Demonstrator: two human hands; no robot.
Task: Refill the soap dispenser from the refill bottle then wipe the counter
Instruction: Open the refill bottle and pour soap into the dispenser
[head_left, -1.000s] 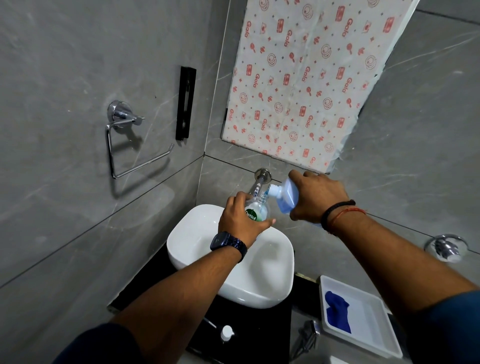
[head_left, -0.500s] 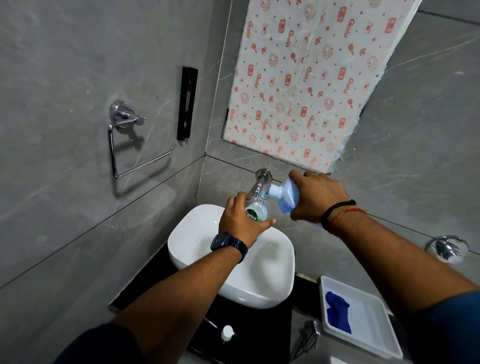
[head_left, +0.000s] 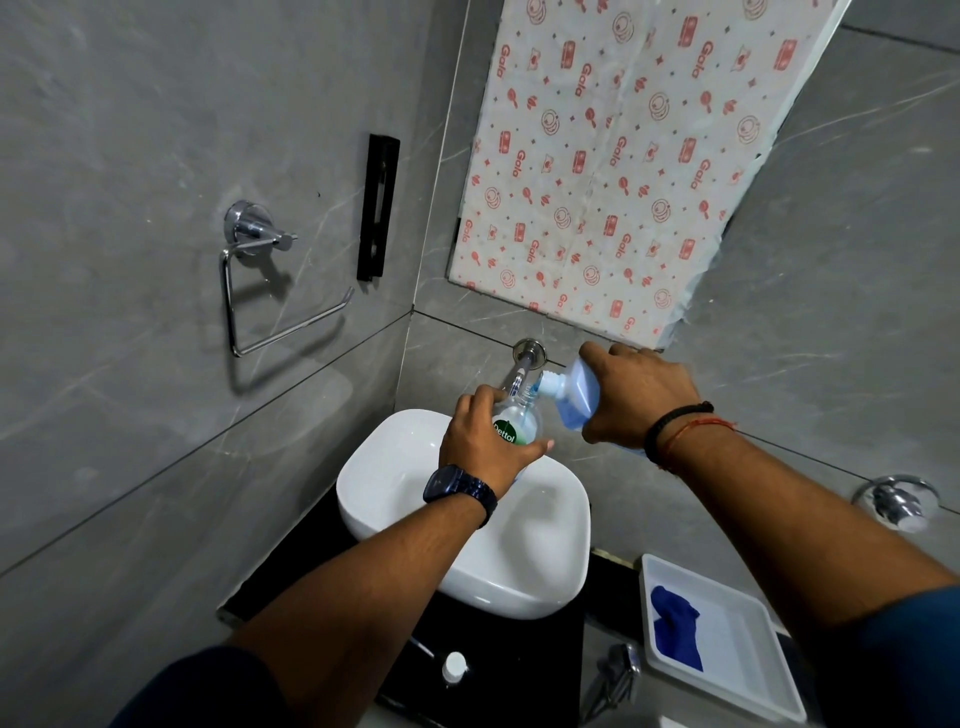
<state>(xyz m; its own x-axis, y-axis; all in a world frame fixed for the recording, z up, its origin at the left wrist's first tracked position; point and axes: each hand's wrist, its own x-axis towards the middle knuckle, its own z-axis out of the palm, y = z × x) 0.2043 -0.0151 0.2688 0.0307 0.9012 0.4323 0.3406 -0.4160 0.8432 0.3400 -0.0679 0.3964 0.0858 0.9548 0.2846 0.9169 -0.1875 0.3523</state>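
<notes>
Over the white basin (head_left: 395, 499), my left hand (head_left: 483, 441) grips a clear soap dispenser bottle (head_left: 519, 423) with a green Dettol label, its neck uncapped. My right hand (head_left: 636, 397) holds the blue refill bottle (head_left: 576, 397) tipped to the left, its white spout touching the dispenser's mouth. A folded blue cloth (head_left: 675, 626) lies in a white tray (head_left: 748, 670) at the lower right. On the black counter (head_left: 498, 670) near the front lies the dispenser's white pump top (head_left: 454, 666).
A chrome wall tap (head_left: 525, 364) juts out just behind the two bottles. Grey tiled walls close in on the left and back. A chrome towel ring (head_left: 249, 291) hangs on the left wall; another chrome fitting (head_left: 896, 501) sits on the right wall.
Both hands and both bottles hold almost the same pose; only the view shifts slightly.
</notes>
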